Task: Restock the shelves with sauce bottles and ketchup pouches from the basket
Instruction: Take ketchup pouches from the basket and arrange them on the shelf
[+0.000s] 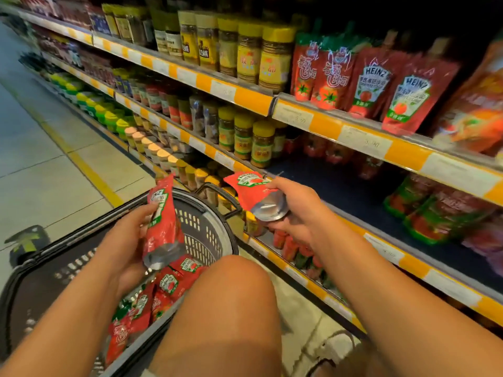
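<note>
Pinching a ketchup pouch (pixel 163 221) in each grip beside orange-edged shelves (pixel 353 126), tiled floor (pixel 40 172).

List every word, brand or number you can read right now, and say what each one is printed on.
"HEINZ": two red ketchup pouches on the upper shelf.
"HEINZ": ketchup pouches in the basket.
"INZ", partly covered: pouch in the left hand.
Pouch in the right hand: label too blurred.
Shelf price tags: digits too blurred to trust.
Chinese text on pouches and yellow-lidded jars: not legible.
</note>
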A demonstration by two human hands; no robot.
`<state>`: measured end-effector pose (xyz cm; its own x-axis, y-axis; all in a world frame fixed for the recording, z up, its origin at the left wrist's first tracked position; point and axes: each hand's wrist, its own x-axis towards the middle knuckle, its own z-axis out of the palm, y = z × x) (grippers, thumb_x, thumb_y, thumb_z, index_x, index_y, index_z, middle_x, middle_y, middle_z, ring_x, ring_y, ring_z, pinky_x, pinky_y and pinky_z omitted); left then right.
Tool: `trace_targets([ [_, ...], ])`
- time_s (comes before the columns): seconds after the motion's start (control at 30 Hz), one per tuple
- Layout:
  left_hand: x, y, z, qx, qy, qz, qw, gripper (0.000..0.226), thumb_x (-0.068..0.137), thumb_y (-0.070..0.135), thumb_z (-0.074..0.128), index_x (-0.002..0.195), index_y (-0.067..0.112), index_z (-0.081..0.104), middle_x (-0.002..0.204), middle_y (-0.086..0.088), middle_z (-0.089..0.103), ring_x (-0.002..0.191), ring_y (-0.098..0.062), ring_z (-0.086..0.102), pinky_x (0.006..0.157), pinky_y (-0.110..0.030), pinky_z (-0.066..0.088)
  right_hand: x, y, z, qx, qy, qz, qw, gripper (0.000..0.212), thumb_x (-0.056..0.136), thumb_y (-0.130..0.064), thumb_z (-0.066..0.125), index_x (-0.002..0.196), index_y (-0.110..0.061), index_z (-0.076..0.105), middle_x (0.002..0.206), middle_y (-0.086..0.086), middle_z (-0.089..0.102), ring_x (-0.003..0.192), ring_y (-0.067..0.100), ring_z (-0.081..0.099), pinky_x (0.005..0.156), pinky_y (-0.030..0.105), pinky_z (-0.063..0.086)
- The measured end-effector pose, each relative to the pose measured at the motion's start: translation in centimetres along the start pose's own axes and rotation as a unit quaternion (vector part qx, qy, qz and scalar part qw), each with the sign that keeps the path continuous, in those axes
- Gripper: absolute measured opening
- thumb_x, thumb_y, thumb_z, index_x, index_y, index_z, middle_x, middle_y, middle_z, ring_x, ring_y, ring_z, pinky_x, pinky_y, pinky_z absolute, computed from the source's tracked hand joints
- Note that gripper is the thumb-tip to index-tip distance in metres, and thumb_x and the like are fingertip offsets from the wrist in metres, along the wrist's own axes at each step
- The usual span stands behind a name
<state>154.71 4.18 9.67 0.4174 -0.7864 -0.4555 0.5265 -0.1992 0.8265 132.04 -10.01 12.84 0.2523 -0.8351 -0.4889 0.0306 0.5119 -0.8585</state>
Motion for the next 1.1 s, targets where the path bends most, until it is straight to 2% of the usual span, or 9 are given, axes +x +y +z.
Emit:
trace_targets([
  [0.1,1.3,-0.5,3.3,0.015,-0.057,-0.026,0.998,0.026,0.100,0.023,0.055,0.113,0.002,0.064,0.069,-0.011,0.072,0.055,-0.021,0.071,0.059,-0.032,0.062,-0.4,-0.1,-5.0,0.003,0.064,-0.005,0.998,0.026,0.087,-0.017,0.074,0.111,-0.011,0.065,0.111,0.019,0.072,0.096,0.036,0.074,0.087,0.058,0.060],
  [0.23,3.0,-2.1,9.6,0.067,-0.125,-0.047,0.989,0.033,0.099,0.023,0.059,0.120,-0.002,0.065,0.086,-0.017,0.076,0.068,-0.027,0.074,0.073,-0.040,0.060,-0.4,-0.2,-10.4,0.051,0.139,-0.029,0.988,0.024,0.090,-0.016,0.073,0.111,-0.011,0.064,0.110,0.018,0.073,0.098,0.035,0.074,0.088,0.056,0.060],
  [0.37,4.3,-4.1,16.7,0.111,-0.191,-0.049,0.974,0.037,0.096,0.025,0.068,0.121,-0.001,0.068,0.099,-0.016,0.077,0.079,-0.025,0.075,0.066,-0.034,0.061,1.0,1.0,-14.8,0.092,0.171,-0.039,0.980,0.028,0.092,-0.013,0.069,0.121,-0.010,0.066,0.116,0.015,0.075,0.104,0.031,0.074,0.093,0.052,0.059],
  [0.47,5.9,-5.7,20.9,0.143,-0.198,-0.032,0.969,0.030,0.091,0.020,0.076,0.114,0.000,0.072,0.104,-0.019,0.078,0.082,-0.028,0.076,0.072,-0.039,0.062,2.3,1.1,-16.9,0.084,0.176,-0.034,0.980,0.032,0.094,-0.010,0.066,0.126,-0.010,0.066,0.119,0.015,0.074,0.110,0.031,0.072,0.098,0.051,0.057],
  [0.57,7.6,-7.5,23.8,0.182,-0.196,0.002,0.964,0.047,0.072,0.028,0.089,0.110,0.004,0.074,0.104,-0.020,0.078,0.092,-0.038,0.077,0.088,-0.062,0.060,3.2,0.1,-18.4,0.085,0.190,-0.032,0.978,0.027,0.095,-0.002,0.063,0.122,-0.004,0.062,0.102,0.015,0.074,0.084,0.027,0.075,0.070,0.037,0.062],
  [0.67,9.6,-8.9,25.9,0.212,-0.172,0.028,0.962,0.052,0.065,0.025,0.093,0.110,0.012,0.070,0.101,-0.013,0.079,0.087,-0.034,0.078,0.081,-0.057,0.062,4.3,-0.4,-19.8,0.065,0.209,-0.023,0.975,0.017,0.090,0.005,0.065,0.100,-0.008,0.062,0.083,0.009,0.070,0.060,0.018,0.068,0.051,0.027,0.050],
  [0.8,11.7,-9.4,28.0,0.238,-0.174,0.066,0.953,0.041,0.080,0.012,0.086,0.116,0.019,0.066,0.102,-0.008,0.078,0.086,-0.029,0.078,0.072,-0.042,0.064,6.2,-0.3,-21.3,0.021,0.248,-0.045,0.968,0.024,0.083,0.005,0.074,0.095,-0.012,0.063,0.098,0.010,0.072,0.080,0.021,0.070,0.068,0.036,0.057],
  [0.9,13.6,-10.1,28.7,0.249,-0.179,0.081,0.948,0.043,0.078,0.003,0.084,0.115,0.018,0.067,0.097,-0.008,0.080,0.085,-0.029,0.078,0.080,-0.048,0.064,7.2,-0.1,-21.9,0.001,0.263,-0.049,0.963,0.051,0.081,0.002,0.077,0.127,-0.015,0.062,0.113,0.008,0.072,0.099,0.026,0.071,0.087,0.042,0.060],
  [1.1,16.0,-10.6,30.3,0.246,-0.207,0.103,0.941,0.040,0.081,0.001,0.082,0.114,0.016,0.066,0.098,-0.004,0.080,0.097,-0.026,0.076,0.096,-0.051,0.059,9.2,0.0,-22.3,0.006,0.285,-0.072,0.956,0.050,0.084,0.003,0.076,0.124,-0.024,0.061,0.099,-0.005,0.069,0.090,0.014,0.068,0.070,0.030,0.056],
])
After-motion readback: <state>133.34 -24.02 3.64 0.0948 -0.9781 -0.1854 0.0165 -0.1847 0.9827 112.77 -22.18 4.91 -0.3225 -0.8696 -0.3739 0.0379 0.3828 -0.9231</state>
